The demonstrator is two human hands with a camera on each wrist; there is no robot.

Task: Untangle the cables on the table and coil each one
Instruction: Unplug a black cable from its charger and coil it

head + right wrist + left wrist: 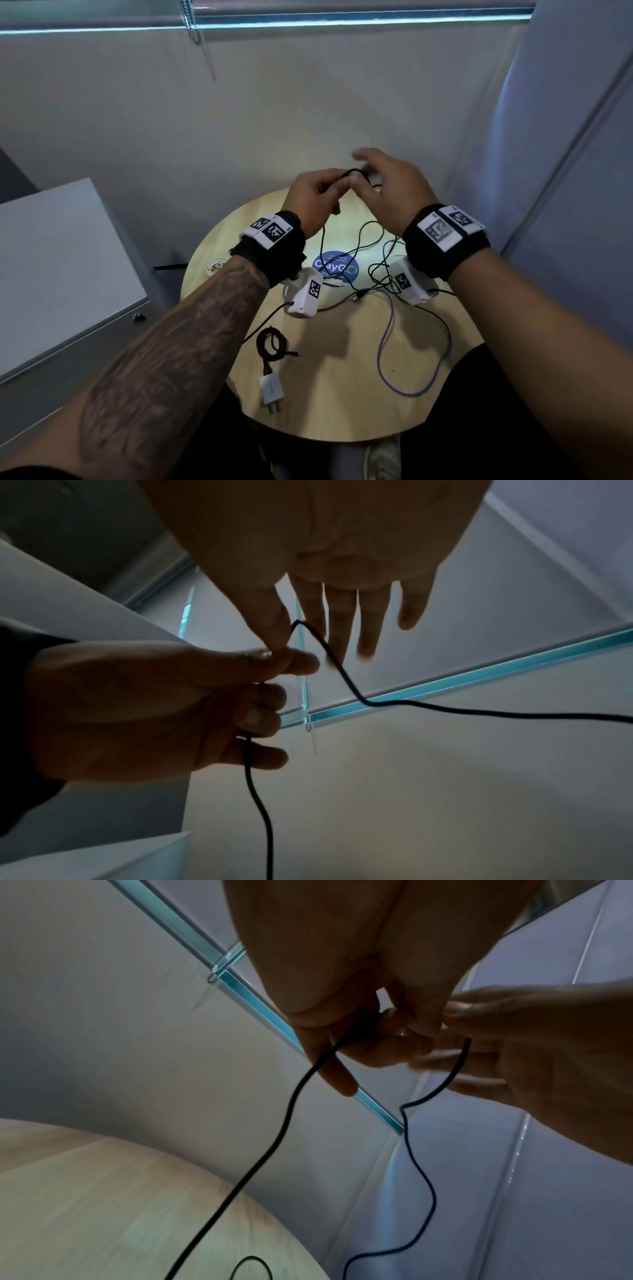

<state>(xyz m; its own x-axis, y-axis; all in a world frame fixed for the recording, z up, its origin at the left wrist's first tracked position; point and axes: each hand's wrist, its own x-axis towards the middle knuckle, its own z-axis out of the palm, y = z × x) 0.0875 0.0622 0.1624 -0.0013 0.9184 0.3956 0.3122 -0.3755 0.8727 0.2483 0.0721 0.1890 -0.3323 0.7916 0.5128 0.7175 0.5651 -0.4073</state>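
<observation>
Both hands are raised over the far side of the round wooden table (342, 404). My left hand (313, 197) has its fingers curled round a thin black cable (350, 171), which drops from the fist to the tabletop (274, 1145). My right hand (387, 185) pinches the same cable (445, 710) between thumb and forefinger just beside the left thumb, with its other fingers (369, 620) straight and spread. A short arch of cable joins the two hands. The rest of the black cable lies tangled with a blue cable (387, 342) on the table's right side.
A coiled dark red cable (270, 346) with a white charger plug (271, 390) lies at the near left. A white cable (214, 269) sits at the left edge. A blue round sticker (335, 269) marks the centre. A grey cabinet (61, 274) stands to the left.
</observation>
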